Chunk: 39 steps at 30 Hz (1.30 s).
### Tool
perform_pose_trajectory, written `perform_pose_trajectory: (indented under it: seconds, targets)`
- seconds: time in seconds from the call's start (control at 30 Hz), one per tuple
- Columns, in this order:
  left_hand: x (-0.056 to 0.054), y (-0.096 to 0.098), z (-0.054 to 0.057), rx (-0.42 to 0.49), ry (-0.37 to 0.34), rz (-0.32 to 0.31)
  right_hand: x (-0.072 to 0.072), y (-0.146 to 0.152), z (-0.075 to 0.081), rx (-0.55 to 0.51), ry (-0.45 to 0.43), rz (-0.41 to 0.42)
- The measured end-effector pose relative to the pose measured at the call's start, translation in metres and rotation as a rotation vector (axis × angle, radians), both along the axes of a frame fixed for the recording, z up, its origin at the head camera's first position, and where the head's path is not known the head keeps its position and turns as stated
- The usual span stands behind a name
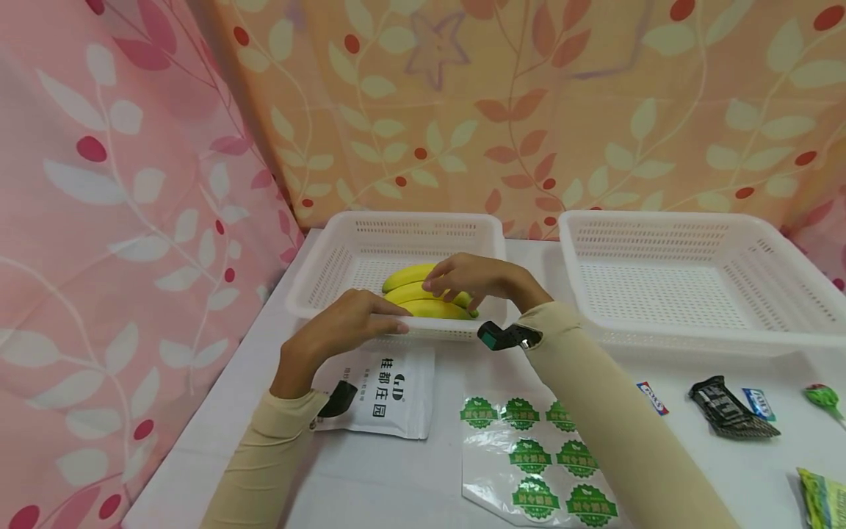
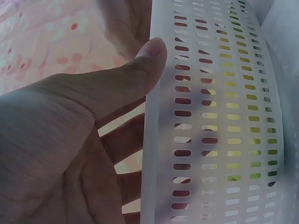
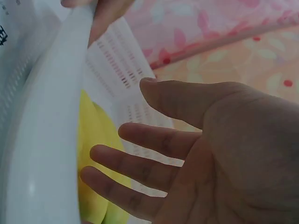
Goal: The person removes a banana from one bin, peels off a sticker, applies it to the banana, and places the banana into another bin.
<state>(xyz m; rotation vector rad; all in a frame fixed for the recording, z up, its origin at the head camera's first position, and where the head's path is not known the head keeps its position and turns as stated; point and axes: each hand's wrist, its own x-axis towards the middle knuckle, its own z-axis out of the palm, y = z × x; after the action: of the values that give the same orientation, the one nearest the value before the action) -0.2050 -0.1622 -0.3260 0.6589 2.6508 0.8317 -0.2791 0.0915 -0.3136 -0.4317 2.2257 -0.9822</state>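
Observation:
A bunch of yellow bananas point(image 1: 410, 295) lies against the near side of the left white plastic basket point(image 1: 423, 218). My left hand point(image 1: 350, 319) grips that basket's near rim. In the left wrist view its thumb presses the outside of the slotted wall point(image 2: 187, 116), with the other fingers behind the rim. Over the bananas hovers my right hand point(image 1: 472, 278), holding nothing. Its fingers are spread and loosely bent in the right wrist view, close to the bananas point(image 3: 96, 154); I cannot tell whether the fingertips touch them.
A second white basket point(image 1: 661, 338) stands at the right. In front lie a white pouch point(image 1: 396, 404) and a sheet of green round stickers point(image 1: 492, 470). Small wrapped sweets, a black packet point(image 1: 727, 408) and a yellow-green packet point(image 1: 822, 499) lie at the right. Floral cloth walls point(image 1: 436, 132) enclose the table.

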Motion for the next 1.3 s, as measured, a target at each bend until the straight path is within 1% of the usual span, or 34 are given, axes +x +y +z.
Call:
perform_pose_trajectory:
  seconds: [0.13,0.23,0.37,0.5,0.73,0.87,1.0,1.13,1.3]
  targets:
    - [0.001,0.0,0.0,0.008,-0.003,0.0,-0.007,-0.005,-0.004,0.012,-0.054,-0.041]
    - [0.001,0.0,0.0,0.013,-0.002,-0.001,-0.009,-0.008,-0.007,0.03,-0.074,-0.068]
    - [0.001,0.0,0.0,0.021,-0.002,-0.006,-0.011,-0.011,-0.008,0.056,-0.101,-0.064]
    - [-0.001,0.001,-0.001,0.029,-0.004,-0.01,-0.013,-0.011,-0.008,0.094,-0.103,-0.044]
    - [-0.002,0.003,-0.002,0.024,-0.003,0.001,-0.012,-0.009,-0.011,0.147,-0.075,-0.05]
    - [-0.001,0.003,-0.002,0.022,0.002,0.006,-0.012,-0.009,-0.012,0.172,-0.033,-0.037]
    - [0.0,0.002,-0.002,0.017,-0.01,0.016,-0.011,-0.008,-0.007,0.193,0.038,-0.028]
    - [0.0,0.003,-0.001,0.019,-0.017,0.022,-0.007,-0.001,0.006,0.173,0.145,-0.026]
    - [0.0,0.003,-0.001,0.018,-0.02,0.012,0.006,0.02,0.028,0.075,0.319,-0.021]
